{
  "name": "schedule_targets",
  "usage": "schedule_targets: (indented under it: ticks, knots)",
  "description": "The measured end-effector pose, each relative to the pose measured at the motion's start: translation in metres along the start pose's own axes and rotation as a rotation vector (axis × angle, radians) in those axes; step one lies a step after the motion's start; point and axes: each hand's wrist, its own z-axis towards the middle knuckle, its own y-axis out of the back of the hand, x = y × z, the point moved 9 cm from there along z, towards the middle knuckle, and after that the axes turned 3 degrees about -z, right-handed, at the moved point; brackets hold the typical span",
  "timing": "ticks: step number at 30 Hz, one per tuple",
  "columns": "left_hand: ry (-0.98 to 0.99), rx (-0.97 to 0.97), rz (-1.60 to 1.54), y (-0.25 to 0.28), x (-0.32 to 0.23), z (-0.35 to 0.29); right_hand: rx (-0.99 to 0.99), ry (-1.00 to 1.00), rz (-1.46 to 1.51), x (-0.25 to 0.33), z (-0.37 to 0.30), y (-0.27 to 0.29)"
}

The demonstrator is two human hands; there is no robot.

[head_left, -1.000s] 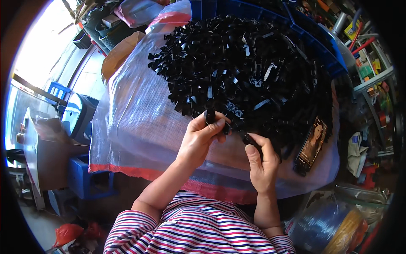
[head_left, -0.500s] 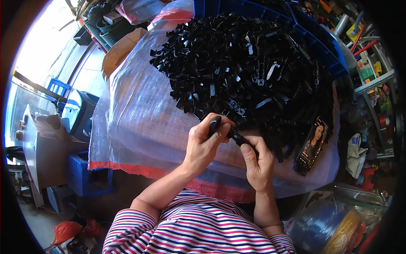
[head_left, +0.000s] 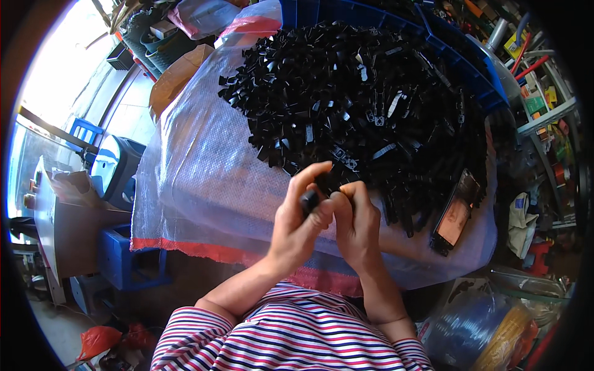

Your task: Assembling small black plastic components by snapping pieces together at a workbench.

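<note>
In front of me my left hand [head_left: 298, 216] is closed around a small black plastic piece [head_left: 309, 200], one end of which pokes out between thumb and fingers. My right hand [head_left: 357, 224] is pressed up against the left thumb, its thumb and forefinger pinched together; what sits between them is hidden. Just beyond both hands lies a big heap of black plastic parts [head_left: 334, 80], most of them slim and strip-like. The heap rests on a white woven sheet [head_left: 198, 161] with a red border.
A smartphone [head_left: 456, 213] with a lit screen lies at the sheet's right side. Behind the heap stands a blue plastic crate [head_left: 461, 62]. Blue stools [head_left: 127, 256] are on the left, crowded shelves [head_left: 547, 127] on the right. A clear bag with coiled material [head_left: 476, 331] sits lower right.
My right hand has moved left and closed in against my left hand. The long black piece that stretched between them has shifted mostly out of sight. The phone's picture has changed.
</note>
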Motion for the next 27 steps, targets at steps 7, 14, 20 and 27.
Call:
schedule_targets:
  ticks: [7,14,20,27]
  knots:
    - [0.267,0.108,-0.617,0.058,0.022,0.023,-0.032,0.378,-0.410,0.041,0.034,-0.001]
    - [0.033,0.317,-0.920,0.095,-0.024,0.047,-0.041,0.478,-0.787,0.012,0.054,-0.012]
    - [-0.043,-0.208,0.495,0.123,-0.025,0.065,-0.120,0.312,-0.353,0.022,0.037,0.022]
    - [-0.433,0.049,1.295,0.063,-0.032,0.052,-0.048,0.195,-0.055,0.004,0.008,0.028]
